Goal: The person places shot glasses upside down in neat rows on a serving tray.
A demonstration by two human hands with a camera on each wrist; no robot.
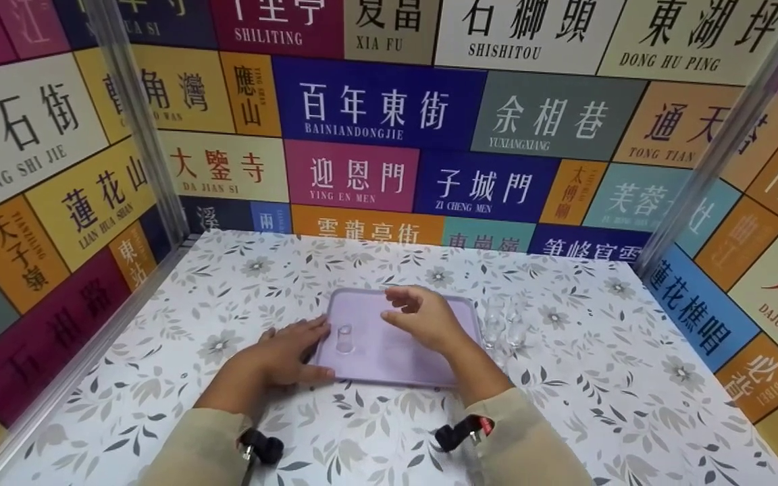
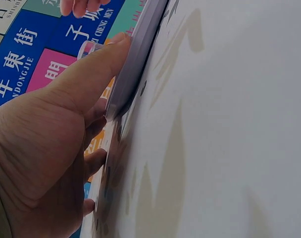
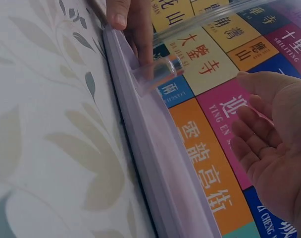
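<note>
A lilac tray [image 1: 389,368] lies on the patterned tabletop, and one small clear glass [image 1: 345,339] stands near its left side. My left hand [image 1: 288,356] rests at the tray's left edge, its thumb [image 2: 86,69] laid along the near rim and the other fingers spread beside the edge. Over the tray is my right hand [image 1: 426,320], raised, with fingers loosely bent and nothing in them. In the right wrist view the same glass [image 3: 158,75] stands on the tray beyond that hand's palm [image 3: 276,139].
Several more small clear glasses [image 1: 505,327] stand on the table just right of the tray. Walls with colourful street-name signs [image 1: 379,104] enclose the table [image 1: 605,398] at the back and both sides. Clear strips [image 1: 142,128] run up the corners.
</note>
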